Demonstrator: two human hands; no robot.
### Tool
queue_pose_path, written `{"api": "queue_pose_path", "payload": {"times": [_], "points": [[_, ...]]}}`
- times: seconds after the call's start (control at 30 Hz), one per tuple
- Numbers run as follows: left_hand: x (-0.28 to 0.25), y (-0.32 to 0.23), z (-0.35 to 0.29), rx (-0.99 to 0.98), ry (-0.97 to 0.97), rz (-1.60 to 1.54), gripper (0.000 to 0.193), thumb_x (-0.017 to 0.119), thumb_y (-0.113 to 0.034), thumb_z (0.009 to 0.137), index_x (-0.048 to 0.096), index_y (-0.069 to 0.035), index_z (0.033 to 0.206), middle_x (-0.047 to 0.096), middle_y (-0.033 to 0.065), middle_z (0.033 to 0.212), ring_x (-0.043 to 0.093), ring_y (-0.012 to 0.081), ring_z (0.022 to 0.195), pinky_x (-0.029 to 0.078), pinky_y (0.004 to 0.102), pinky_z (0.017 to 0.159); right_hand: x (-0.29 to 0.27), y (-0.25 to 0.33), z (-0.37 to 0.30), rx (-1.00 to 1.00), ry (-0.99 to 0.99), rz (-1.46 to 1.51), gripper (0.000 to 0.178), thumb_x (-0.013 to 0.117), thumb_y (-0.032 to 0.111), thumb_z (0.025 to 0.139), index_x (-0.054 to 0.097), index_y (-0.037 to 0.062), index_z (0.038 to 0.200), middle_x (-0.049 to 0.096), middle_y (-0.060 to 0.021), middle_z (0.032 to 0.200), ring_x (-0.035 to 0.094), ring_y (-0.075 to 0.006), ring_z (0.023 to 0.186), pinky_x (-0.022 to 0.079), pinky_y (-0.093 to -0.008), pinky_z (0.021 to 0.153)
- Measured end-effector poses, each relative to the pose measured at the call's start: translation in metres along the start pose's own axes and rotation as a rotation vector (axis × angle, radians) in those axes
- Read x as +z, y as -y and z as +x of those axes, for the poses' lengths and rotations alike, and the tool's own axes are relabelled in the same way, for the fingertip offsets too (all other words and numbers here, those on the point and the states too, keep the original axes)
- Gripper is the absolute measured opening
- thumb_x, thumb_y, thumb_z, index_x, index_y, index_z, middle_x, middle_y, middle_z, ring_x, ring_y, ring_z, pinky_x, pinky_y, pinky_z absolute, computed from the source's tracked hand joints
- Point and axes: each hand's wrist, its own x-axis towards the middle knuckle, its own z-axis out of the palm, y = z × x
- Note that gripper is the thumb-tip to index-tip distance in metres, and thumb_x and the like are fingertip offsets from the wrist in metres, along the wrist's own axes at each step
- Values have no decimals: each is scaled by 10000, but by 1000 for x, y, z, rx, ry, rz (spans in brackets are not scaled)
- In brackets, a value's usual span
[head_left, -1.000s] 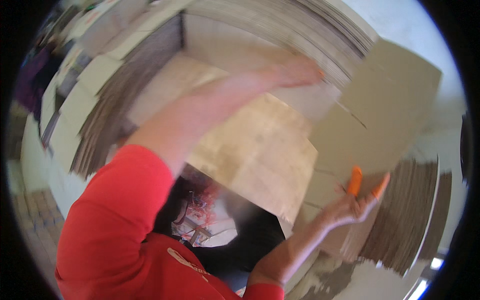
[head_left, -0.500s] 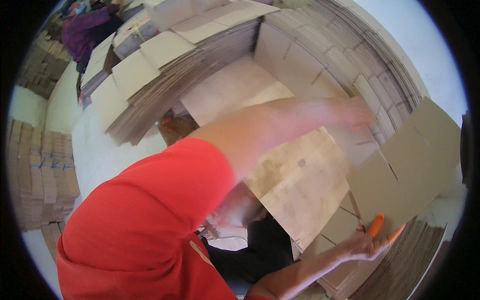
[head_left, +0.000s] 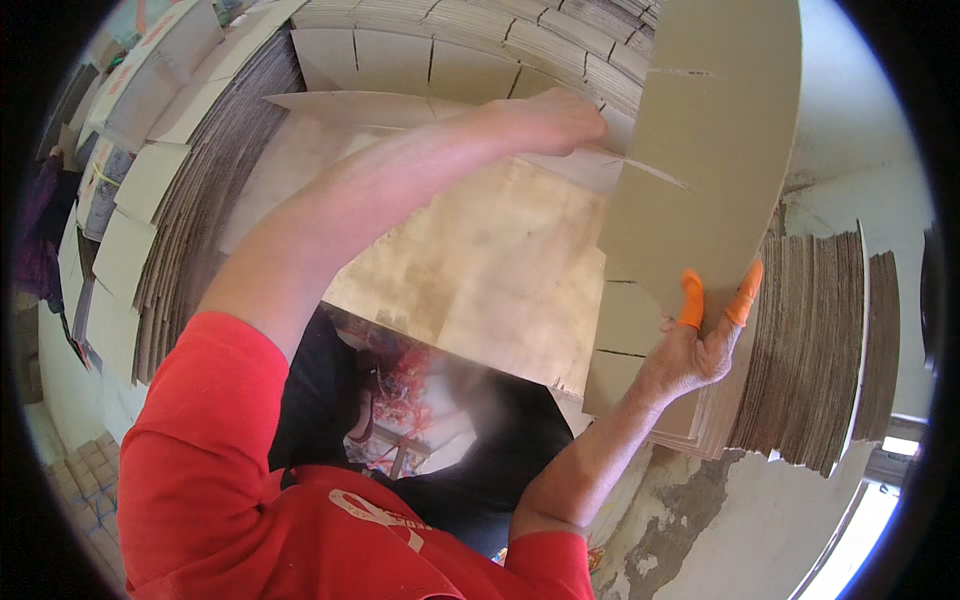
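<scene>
My right hand [head_left: 705, 345], with orange finger covers on two fingers, grips the lower edge of a large slotted cardboard sheet [head_left: 715, 130]. That sheet stands up tall at the right. My left arm reaches across to the far side, where my left hand [head_left: 565, 122] is closed, seemingly around a long slotted cardboard strip [head_left: 345, 106]. The strip's pointed end reaches left; its right end meets the upright sheet. Its grip is partly hidden by the knuckles. Below both hands lies a pale wooden board [head_left: 490, 270].
Tall cardboard stacks [head_left: 205, 185] line the left, with a white box [head_left: 150, 75] on top. More slotted sheets [head_left: 400, 62] stand along the back. Edge-on cardboard stacks [head_left: 800, 350] stand at the right by the wall. Another person [head_left: 45, 225] is at the far left.
My view has turned right. My left hand has closed at the strip on the far side, clear of its earlier blur. The sheet in my right hand stands more upright.
</scene>
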Motion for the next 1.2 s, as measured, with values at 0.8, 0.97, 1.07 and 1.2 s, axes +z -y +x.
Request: {"api": "queue_pose_path", "payload": {"times": [0.8,0.97,1.07,1.2], "points": [[-37,-72,-53,106,-193,-57,56,582,5,695,634,25,704,615,211,730,636,380,797,499,469,639,2,53,-11,84,324,-439,712,660,66,879,312,184,1488,500,-115,554,439,-236,446,439,-326,471],[-39,-72,-59,20,-122,-1,36,591,6,681,623,23,685,599,219,698,631,386,775,492,467,622,-2,50,-11,128,402,-410,753,621,20,895,240,219,1513,524,-131,582,378,-226,468,446,-306,491],[-27,-59,-75,215,-488,-179,99,560,-21,734,480,1,680,518,166,667,536,375,636,406,466,558,5,46,-21,70,392,-353,762,591,-33,880,251,228,1510,594,-145,691,462,-230,506,487,-308,539],[-39,-78,-81,116,-296,-281,19,588,20,658,569,25,659,567,244,683,580,428,683,451,481,583,15,37,-34,2,435,-323,817,535,-113,824,261,246,1505,665,-166,930,635,-263,647,538,-343,607]]}}
